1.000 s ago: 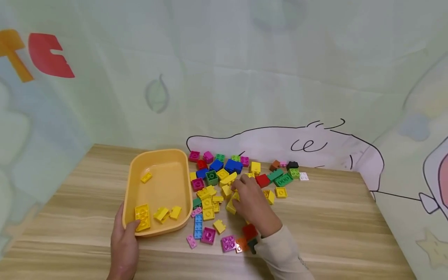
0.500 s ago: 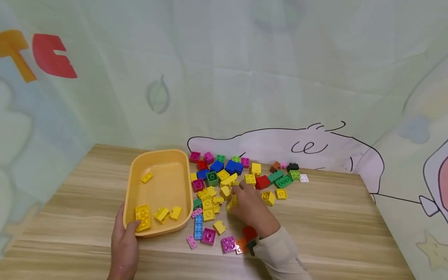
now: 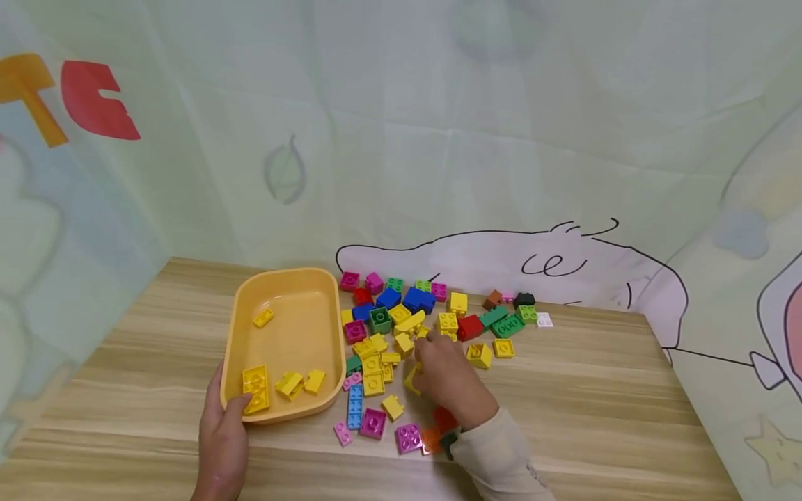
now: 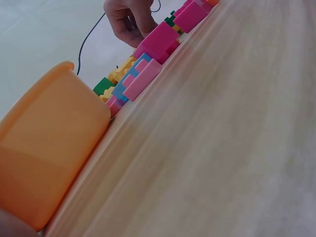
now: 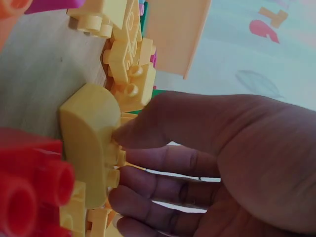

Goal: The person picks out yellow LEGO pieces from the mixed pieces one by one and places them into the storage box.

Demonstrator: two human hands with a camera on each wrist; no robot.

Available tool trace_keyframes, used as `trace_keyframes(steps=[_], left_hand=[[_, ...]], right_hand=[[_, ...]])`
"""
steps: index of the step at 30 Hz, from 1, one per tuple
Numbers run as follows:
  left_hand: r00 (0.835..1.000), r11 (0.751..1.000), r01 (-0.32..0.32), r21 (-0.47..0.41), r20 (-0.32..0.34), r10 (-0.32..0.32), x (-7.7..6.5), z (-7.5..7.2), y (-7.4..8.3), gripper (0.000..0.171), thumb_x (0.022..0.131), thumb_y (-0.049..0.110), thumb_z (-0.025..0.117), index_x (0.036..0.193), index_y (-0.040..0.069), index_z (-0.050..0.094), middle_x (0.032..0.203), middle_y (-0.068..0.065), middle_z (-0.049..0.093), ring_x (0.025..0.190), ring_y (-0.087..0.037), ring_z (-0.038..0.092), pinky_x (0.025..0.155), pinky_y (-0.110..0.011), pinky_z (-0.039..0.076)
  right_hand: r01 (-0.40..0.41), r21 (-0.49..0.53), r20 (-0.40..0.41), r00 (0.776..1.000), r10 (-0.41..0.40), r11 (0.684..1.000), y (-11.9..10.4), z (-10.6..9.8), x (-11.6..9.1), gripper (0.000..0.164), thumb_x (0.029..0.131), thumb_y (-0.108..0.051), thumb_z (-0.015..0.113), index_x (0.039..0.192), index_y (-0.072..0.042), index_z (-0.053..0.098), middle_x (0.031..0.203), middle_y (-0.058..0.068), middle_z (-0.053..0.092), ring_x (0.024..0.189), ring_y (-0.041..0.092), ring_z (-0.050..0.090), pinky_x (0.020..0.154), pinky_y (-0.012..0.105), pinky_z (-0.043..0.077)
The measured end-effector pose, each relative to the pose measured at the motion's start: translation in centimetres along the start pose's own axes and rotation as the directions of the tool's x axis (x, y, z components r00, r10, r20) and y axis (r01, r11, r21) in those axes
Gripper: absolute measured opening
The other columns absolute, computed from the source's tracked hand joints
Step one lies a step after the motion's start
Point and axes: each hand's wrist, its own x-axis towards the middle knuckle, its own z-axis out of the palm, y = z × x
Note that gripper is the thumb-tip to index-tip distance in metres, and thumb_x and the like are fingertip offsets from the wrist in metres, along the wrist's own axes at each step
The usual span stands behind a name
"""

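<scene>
At the tray's near left corner, my left hand (image 3: 224, 435) grips the light-orange plastic tray (image 3: 291, 334), its thumb over the rim. A few yellow bricks (image 3: 255, 388) lie inside. My right hand (image 3: 451, 379) reaches down into the loose toy bricks right of the tray. From the right wrist view, thumb and fingers pinch a yellow brick with a rounded side (image 5: 86, 143) by its studded face. Most of that brick is hidden under the hand in the head view. More yellow bricks (image 3: 372, 383) lie just left of it.
Around the hands spread blue bricks (image 3: 418, 299), green bricks (image 3: 507, 325), a red brick (image 3: 470, 327) and a magenta brick (image 3: 373, 423). A printed cloth (image 3: 401, 174) hangs behind the wooden table (image 3: 595, 396).
My right hand has shifted slightly toward me, and the yellow brick under its fingers has turned and shows less. The left hand and tray have stayed put.
</scene>
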Motion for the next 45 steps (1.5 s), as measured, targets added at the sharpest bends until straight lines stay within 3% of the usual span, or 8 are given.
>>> trace_keyframes(steps=[10,15,23,28,34,40,45], left_hand=[[1.0,1.0,0.007,-0.014,0.003,-0.007,-0.1,0.0,0.0,0.061,0.106,0.01,0.023,0.159,0.028,-0.002,0.167,0.011,-0.001,0.153,-0.014,0.002,0.128,-0.046,0.004],[1.0,1.0,0.004,-0.016,0.004,-0.004,0.0,0.0,0.0,0.061,0.106,0.01,0.023,0.159,0.028,-0.001,0.167,0.011,-0.001,0.153,-0.014,0.002,0.128,-0.046,0.003],[1.0,1.0,-0.005,-0.003,0.006,0.005,-0.1,-0.4,0.1,0.061,0.106,0.011,0.023,0.159,0.028,-0.002,0.167,0.01,-0.002,0.153,-0.016,0.001,0.128,-0.048,0.003],[1.0,1.0,-0.011,-0.003,0.024,0.011,-0.1,-0.3,0.3,0.061,0.106,0.011,0.022,0.159,0.027,-0.002,0.167,0.009,-0.002,0.153,-0.017,0.003,0.127,-0.049,0.004],[0.999,0.999,-0.027,-0.023,0.027,0.028,-0.2,-0.1,0.3,0.062,0.106,0.01,0.023,0.159,0.025,-0.002,0.167,0.007,-0.002,0.153,-0.017,0.002,0.127,-0.049,0.003],[0.999,0.999,-0.037,-0.016,0.02,0.037,-0.2,-0.2,0.3,0.062,0.105,0.008,0.024,0.16,0.023,-0.001,0.167,0.005,0.0,0.153,-0.019,0.003,0.127,-0.049,0.004],[0.999,0.999,-0.038,-0.015,0.016,0.038,-0.3,-0.3,0.3,0.062,0.105,0.008,0.025,0.16,0.022,-0.001,0.167,0.005,-0.001,0.153,-0.019,0.002,0.127,-0.049,0.004]], right_hand=[[0.005,-0.032,0.018,1.0,-0.004,0.999,-0.6,0.1,-0.2,0.027,0.071,-0.012,0.088,0.092,-0.001,0.075,0.079,0.005,0.06,0.071,0.02,0.053,0.063,0.028,0.057],[0.021,-0.023,0.02,1.0,-0.021,1.0,-0.6,-0.2,-0.5,0.025,0.07,-0.011,0.087,0.089,-0.001,0.074,0.079,0.005,0.059,0.073,0.02,0.053,0.064,0.028,0.057],[0.128,0.034,-0.049,0.991,-0.127,0.991,-2.3,-1.9,-1.8,0.024,0.074,-0.009,0.082,0.095,-0.004,0.072,0.086,0.003,0.061,0.079,0.018,0.054,0.07,0.029,0.061],[0.235,0.101,-0.099,0.969,-0.225,0.967,-4.7,-2.8,-2.4,0.024,0.078,-0.012,0.08,0.099,-0.006,0.071,0.092,0.002,0.062,0.084,0.016,0.056,0.072,0.025,0.063],[0.393,0.058,-0.18,0.908,-0.377,0.918,-7.6,-2.6,-1.9,0.021,0.081,-0.016,0.078,0.099,-0.009,0.07,0.092,-0.001,0.061,0.084,0.013,0.056,0.078,0.023,0.062],[0.446,0.002,-0.207,0.876,-0.436,0.895,-9.2,-1.4,-1.4,0.021,0.085,-0.018,0.075,0.103,-0.009,0.071,0.102,0.001,0.064,0.092,0.015,0.057,0.091,0.029,0.061],[0.457,-0.01,-0.188,0.873,-0.451,0.889,-9.8,-0.1,-1.0,0.021,0.086,-0.018,0.076,0.104,-0.009,0.071,0.103,0.001,0.064,0.094,0.015,0.057,0.094,0.029,0.06]])
